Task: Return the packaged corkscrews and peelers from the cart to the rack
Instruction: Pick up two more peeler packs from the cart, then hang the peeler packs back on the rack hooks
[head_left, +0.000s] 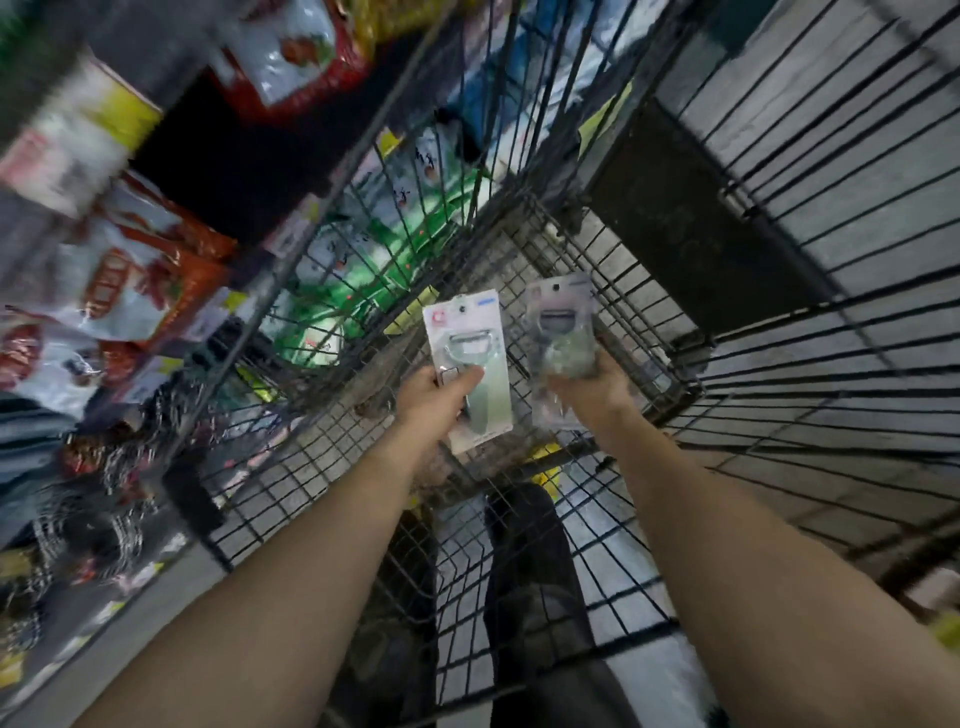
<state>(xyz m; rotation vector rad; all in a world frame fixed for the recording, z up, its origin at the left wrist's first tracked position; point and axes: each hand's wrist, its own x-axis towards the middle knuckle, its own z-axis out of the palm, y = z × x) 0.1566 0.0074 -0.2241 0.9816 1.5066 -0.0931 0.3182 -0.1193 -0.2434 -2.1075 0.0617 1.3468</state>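
Note:
Both arms reach down into a wire cart (524, 244). My left hand (434, 397) grips a packaged peeler (470, 338), a white card with a metal Y-shaped peeler under clear plastic, held upright. Just to its right, my right hand (595, 392) holds a second package (561, 332); it is blurred, with a dark tool on a pale card, and I cannot tell if it is a peeler or a corkscrew. The two packages are side by side, a little apart, above the cart's mesh floor. No rack of kitchen tools is in view.
Shelves (171, 119) of red and white snack bags (130, 280) stand on the left. Green packets (363, 270) show through the cart's far wall. The cart's wire sides (831, 260) rise around my arms, with grey floor tiles (883, 208) to the right. My dark trouser leg (530, 571) shows below.

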